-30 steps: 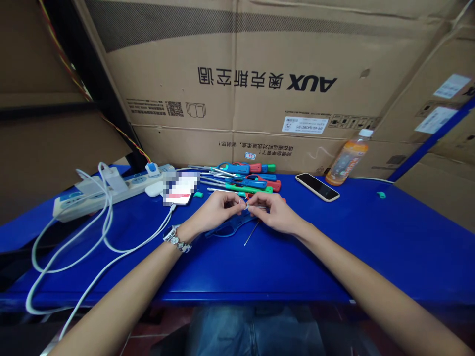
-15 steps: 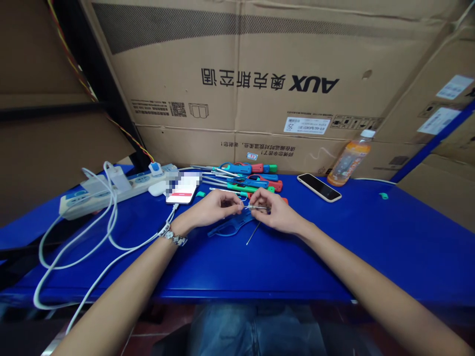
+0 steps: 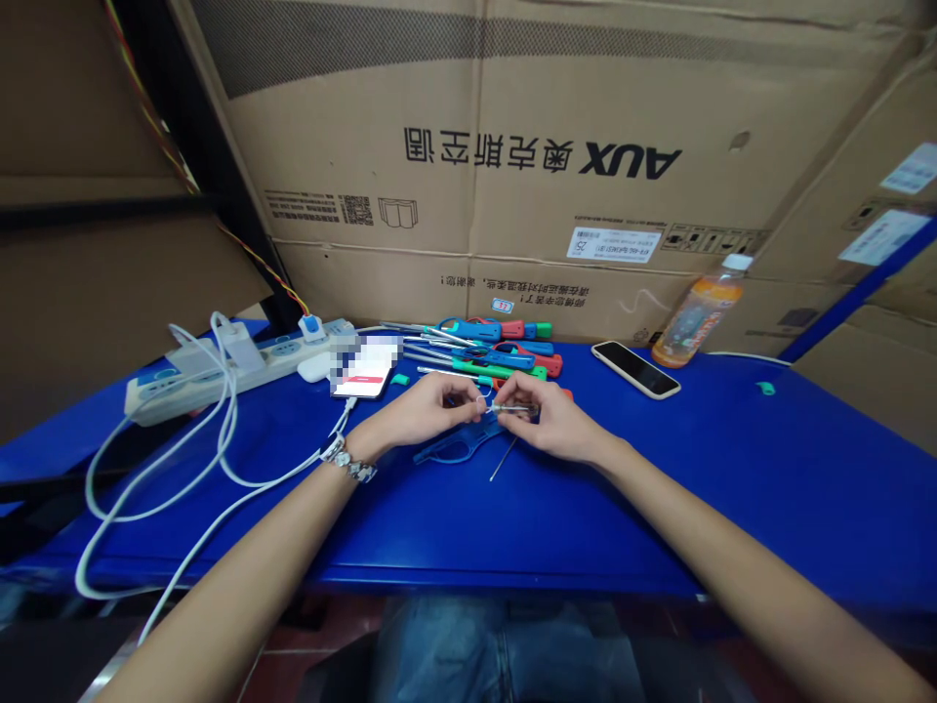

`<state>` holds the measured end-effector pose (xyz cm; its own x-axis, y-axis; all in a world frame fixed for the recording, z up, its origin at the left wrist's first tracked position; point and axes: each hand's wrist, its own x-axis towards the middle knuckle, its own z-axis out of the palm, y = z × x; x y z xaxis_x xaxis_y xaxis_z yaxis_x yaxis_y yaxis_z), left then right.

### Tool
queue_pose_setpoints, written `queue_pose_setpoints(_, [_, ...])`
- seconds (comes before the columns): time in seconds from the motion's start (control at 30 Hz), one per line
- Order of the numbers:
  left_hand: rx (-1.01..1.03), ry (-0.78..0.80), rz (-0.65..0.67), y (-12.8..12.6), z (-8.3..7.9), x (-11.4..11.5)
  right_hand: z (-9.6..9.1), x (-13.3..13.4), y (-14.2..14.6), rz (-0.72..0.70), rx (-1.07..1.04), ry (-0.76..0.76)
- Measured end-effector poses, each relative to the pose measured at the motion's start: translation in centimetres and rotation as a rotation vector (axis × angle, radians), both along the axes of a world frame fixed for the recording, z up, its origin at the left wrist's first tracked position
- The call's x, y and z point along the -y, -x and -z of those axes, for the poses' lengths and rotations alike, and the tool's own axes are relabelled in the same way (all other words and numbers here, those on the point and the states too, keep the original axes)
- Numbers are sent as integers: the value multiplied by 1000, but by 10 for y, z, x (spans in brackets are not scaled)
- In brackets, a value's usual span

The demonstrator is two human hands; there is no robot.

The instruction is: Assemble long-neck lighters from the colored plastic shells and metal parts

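Note:
My right hand [image 3: 552,418] is closed in a pinch around a small metal-coloured cylindrical part [image 3: 518,407]. At the near end of that part, my left hand [image 3: 425,410] pinches a thin white wire [image 3: 481,398] between thumb and forefinger; the fingertips of both hands almost meet. Below the hands lies a blue plastic lighter casing [image 3: 461,446] with a loop-shaped handle, partly covered by my right fingers. A thin metal rod [image 3: 503,459] rests on the table just beneath my right hand. Behind them several long-nosed lighters [image 3: 468,330] in blue, red and green are heaped together.
On the blue table [image 3: 586,527], a lit phone [image 3: 366,369] on a cable and a white power strip [image 3: 282,351] with looping cords stand left. To the right are another phone [image 3: 635,369], an orange drink bottle [image 3: 699,312] and a small green piece [image 3: 765,388]. A cardboard wall [image 3: 512,88] rises behind.
The whole view has shifted slightly, so things appear a little further right. Both hands keep the same grip on the small part and wire, with barely any finger movement.

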<state>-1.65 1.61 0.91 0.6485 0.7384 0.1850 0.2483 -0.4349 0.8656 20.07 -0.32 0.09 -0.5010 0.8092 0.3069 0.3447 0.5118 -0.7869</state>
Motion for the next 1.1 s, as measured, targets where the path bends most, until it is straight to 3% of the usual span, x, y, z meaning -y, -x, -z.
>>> queue_pose_setpoints(0.5, [47,20,-4,-2,7,-2,10,-3,-3,-11,-35,33])
queue_pose_setpoints(0.8, [-47,88,29,5,-3,-2,6,-1,1,-12,-24,23])
queue_pose_setpoints(1.1, [-8,112,16,2,6,-5,3,1,0,3,26,-11])
